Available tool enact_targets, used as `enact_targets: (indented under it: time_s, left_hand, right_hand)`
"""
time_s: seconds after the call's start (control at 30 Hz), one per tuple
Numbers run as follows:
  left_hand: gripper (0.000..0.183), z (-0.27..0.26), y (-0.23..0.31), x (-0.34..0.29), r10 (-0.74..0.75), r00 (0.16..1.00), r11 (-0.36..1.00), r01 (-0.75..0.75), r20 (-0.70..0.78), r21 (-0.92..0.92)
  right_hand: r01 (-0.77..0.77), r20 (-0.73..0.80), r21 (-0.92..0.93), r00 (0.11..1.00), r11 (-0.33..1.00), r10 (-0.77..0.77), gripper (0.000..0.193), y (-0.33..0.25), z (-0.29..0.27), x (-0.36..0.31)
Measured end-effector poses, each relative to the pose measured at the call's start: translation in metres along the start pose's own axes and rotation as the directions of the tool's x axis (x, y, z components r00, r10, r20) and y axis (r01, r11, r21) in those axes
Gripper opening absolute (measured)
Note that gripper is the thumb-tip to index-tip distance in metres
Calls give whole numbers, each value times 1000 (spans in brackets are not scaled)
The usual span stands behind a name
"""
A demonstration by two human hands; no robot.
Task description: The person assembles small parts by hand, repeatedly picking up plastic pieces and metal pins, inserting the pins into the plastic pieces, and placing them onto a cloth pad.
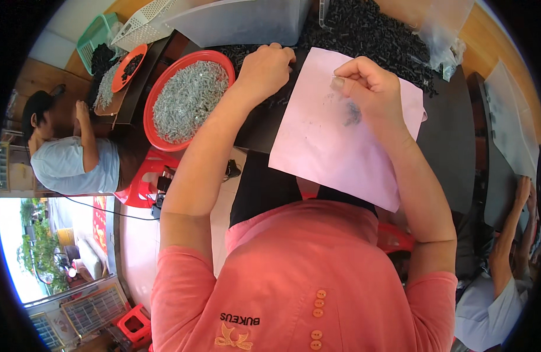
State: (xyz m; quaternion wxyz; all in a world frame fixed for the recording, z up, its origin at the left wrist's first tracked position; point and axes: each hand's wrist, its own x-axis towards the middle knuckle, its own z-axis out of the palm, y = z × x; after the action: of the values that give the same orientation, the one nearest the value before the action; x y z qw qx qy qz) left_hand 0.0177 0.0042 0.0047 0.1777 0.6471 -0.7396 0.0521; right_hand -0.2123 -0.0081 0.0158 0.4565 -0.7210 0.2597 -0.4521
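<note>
My left hand [267, 73] is bent over the dark table at the edge of a spread of small black pieces [364, 36], its fingers curled and their tips partly hidden. My right hand [370, 91] hovers over a pink sheet [317, 138], thumb and forefinger pinched together; anything between them is too small to name. Dark smudges mark the sheet, which hangs over the table's near edge above my lap. Left of my left forearm stands a round red tray [148, 126] heaped with small shiny, clear-and-silver pieces [188, 102].
A translucent plastic bin [241, 26] stands behind my left hand. A clear plastic bag [443, 50] lies at the back right. At left, a person [77, 146] sits by an orange plate [119, 83] of black pieces. Another person's arm [508, 226] shows at the right rim.
</note>
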Motion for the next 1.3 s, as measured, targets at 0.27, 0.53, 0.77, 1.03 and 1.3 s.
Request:
enact_targets:
  time_s: [0.27, 0.53, 0.77, 1.03, 1.3]
  left_hand:
    - [15, -4, -8, 6, 20, 999, 1000, -19, 43, -16]
    - [19, -5, -4, 8, -6, 997, 999, 9, 76, -49]
    - [23, -1, -5, 6, 65, 998, 991, -65, 0, -118]
    - [20, -9, 0, -2, 125, 992, 973, -115, 37, -199]
    - [20, -5, 2, 4, 45, 992, 976, -18, 118, -217]
  right_hand:
    - [35, -9, 1, 999, 999, -35, 7, 0, -1, 1]
    - [55, -29, -11, 998, 998, -55, 7, 1, -4, 2]
    - [36, -41, -24, 998, 999, -37, 7, -2, -4, 1]
    - [95, -39, -44, 995, 994, -97, 7, -2, -2, 1]
    - [78, -41, -29, 996, 997, -79, 6, 2, -1, 1]
